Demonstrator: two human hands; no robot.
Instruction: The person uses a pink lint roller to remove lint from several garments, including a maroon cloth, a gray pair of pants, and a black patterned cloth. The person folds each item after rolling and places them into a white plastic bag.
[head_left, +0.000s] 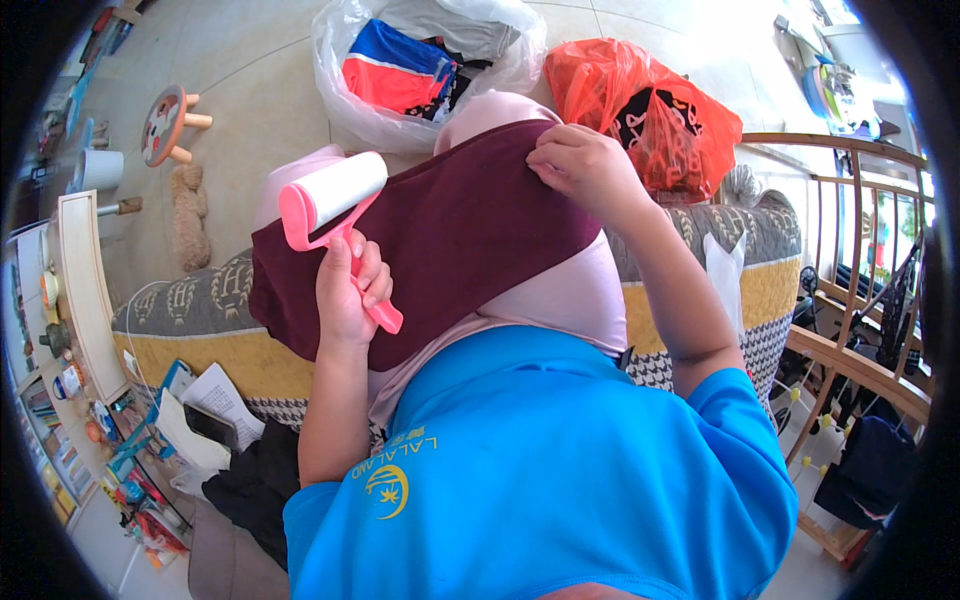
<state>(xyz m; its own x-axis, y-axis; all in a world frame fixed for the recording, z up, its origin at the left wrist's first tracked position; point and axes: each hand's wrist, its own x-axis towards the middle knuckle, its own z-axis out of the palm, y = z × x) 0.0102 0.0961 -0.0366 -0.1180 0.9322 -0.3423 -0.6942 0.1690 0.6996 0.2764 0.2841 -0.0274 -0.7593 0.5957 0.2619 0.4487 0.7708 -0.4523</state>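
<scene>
My left hand (351, 289) grips the pink handle of a lint roller (337, 196), its white roll raised over the left part of a dark maroon cloth garment (465, 225). The garment lies spread across my lap over light pink trousers (566, 296). At the garment's upper right edge, my right hand (581, 169) holds the fabric between thumb and fingers. Beyond my knees a clear plastic bag (337, 97) stands open with blue, red, grey and black clothes (401, 67) in it. To its right is a red plastic bag (600, 75) with black printed fabric inside.
I sit on a couch with a patterned cover (202, 300). A phone (210, 426), papers (217, 390) and black cloth (259, 469) lie at left. A small round stool (163, 126) and a plush toy (190, 217) are on the floor. A wooden railing (862, 367) stands at right.
</scene>
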